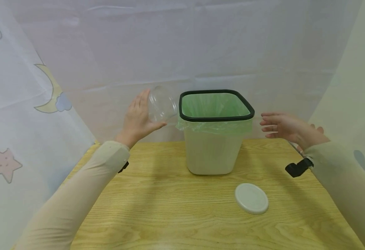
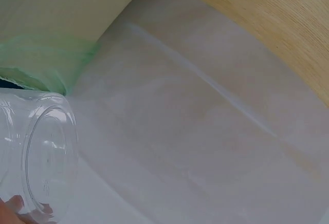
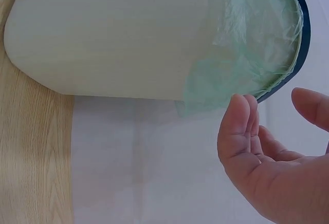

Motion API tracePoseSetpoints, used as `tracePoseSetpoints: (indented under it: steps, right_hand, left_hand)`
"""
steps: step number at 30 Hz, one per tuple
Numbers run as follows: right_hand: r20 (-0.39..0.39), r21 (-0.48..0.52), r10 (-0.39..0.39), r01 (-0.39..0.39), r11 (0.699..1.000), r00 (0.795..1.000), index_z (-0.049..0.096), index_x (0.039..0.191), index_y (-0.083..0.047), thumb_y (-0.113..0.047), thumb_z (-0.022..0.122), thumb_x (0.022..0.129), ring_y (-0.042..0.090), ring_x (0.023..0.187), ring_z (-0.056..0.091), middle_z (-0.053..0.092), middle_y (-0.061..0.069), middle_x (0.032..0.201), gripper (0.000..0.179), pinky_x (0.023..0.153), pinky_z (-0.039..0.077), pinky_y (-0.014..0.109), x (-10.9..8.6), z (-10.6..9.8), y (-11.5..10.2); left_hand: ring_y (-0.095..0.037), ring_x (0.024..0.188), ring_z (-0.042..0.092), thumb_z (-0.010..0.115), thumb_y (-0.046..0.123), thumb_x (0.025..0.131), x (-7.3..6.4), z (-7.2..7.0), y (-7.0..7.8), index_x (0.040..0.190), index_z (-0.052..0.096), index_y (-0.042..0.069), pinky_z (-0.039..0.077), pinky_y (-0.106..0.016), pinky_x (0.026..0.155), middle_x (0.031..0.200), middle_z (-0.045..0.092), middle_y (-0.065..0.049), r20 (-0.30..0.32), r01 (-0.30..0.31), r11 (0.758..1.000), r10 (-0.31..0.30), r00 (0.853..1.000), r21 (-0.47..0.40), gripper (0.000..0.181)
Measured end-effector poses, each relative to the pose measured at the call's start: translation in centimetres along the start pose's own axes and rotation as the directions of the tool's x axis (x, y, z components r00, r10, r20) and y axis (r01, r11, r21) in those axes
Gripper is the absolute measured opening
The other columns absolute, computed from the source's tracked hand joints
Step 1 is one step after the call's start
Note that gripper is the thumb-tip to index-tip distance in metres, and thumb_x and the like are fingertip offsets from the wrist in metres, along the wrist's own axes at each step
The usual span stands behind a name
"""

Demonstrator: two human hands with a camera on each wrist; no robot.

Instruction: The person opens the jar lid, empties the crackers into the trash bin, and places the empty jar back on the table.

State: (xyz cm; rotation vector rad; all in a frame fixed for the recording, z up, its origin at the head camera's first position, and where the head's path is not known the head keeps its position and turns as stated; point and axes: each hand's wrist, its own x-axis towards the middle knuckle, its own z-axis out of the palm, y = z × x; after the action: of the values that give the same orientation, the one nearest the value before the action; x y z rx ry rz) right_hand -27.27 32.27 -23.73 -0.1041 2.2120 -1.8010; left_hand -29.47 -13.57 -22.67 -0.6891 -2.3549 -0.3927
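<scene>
Tipped on its side in the air, a clear plastic jar is gripped by my left hand, left of the bin's rim. In the left wrist view the jar shows at the left edge, with fingertips against it. The cream trash bin has a black rim and a green liner bag folded over its edge. My right hand hovers right of the bin, fingers relaxed and holding nothing. In the right wrist view its thumb is spread from the fingers.
A round white lid lies on the wooden table, in front of the bin and to its right. Pale sheets hang behind and at both sides; the left one carries moon and star prints.
</scene>
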Motion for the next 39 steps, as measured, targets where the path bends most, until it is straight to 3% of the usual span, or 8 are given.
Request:
tracePoseSetpoints:
  steps: [12,22,29,36,39]
  right_hand:
    - [-0.001,-0.056,-0.016,0.016,0.998,1.0,0.018,0.149,-0.013,-0.025,0.04,0.106,0.006,0.09,0.059,0.058,-0.016,0.099,0.05,0.079,0.052,0.027,-0.5,0.2,0.3]
    - [-0.005,-0.017,-0.025,0.025,1.0,1.0,0.038,0.126,-0.025,-0.028,0.045,0.104,0.007,0.09,0.06,0.06,-0.013,0.101,0.023,0.078,0.053,0.028,-0.7,0.1,0.7]
    - [-0.011,-0.024,-0.027,0.026,0.999,1.0,0.034,0.136,-0.021,-0.028,0.045,0.104,0.007,0.09,0.06,0.059,-0.013,0.101,0.035,0.078,0.053,0.028,-0.9,0.2,1.0]
    - [-0.027,-0.004,-0.01,0.009,1.0,1.0,0.037,0.131,-0.024,-0.026,0.047,0.104,0.008,0.09,0.06,0.06,-0.013,0.099,0.029,0.078,0.052,0.029,-1.1,0.5,1.3]
    - [-0.029,-0.015,-0.016,0.016,1.0,0.999,0.033,0.137,-0.022,-0.027,0.046,0.104,0.008,0.092,0.06,0.059,-0.014,0.1,0.036,0.079,0.052,0.029,-1.3,0.6,1.4]
  left_hand:
    - [-0.042,0.137,0.031,0.089,0.039,0.067,-0.7,0.4,-0.4,0.149,0.018,-0.006,0.02,-0.047,0.115,0.149,0.032,-0.028,-0.041,-0.005,0.999,0.003,0.999,-0.038,0.117]
    - [-0.042,0.136,0.032,0.089,0.038,0.067,-1.5,0.7,-0.6,0.148,0.02,-0.007,0.024,-0.049,0.113,0.148,0.033,-0.028,-0.059,0.015,0.999,-0.017,0.998,-0.042,0.115]
    - [-0.041,0.137,0.031,0.088,0.04,0.068,-2.2,0.9,-0.7,0.149,0.019,-0.006,0.025,-0.05,0.113,0.149,0.032,-0.027,-0.058,0.03,0.998,-0.032,0.998,-0.048,0.116]
    - [-0.042,0.138,0.03,0.088,0.039,0.068,-2.9,1.1,-0.9,0.149,0.018,-0.006,0.023,-0.049,0.114,0.15,0.03,-0.027,-0.045,0.049,0.997,-0.052,0.998,-0.061,0.116]
    - [-0.043,0.137,0.03,0.089,0.038,0.067,-3.2,1.2,-0.9,0.149,0.019,-0.006,0.024,-0.05,0.113,0.149,0.031,-0.028,-0.055,0.047,0.996,-0.051,0.997,-0.073,0.116]
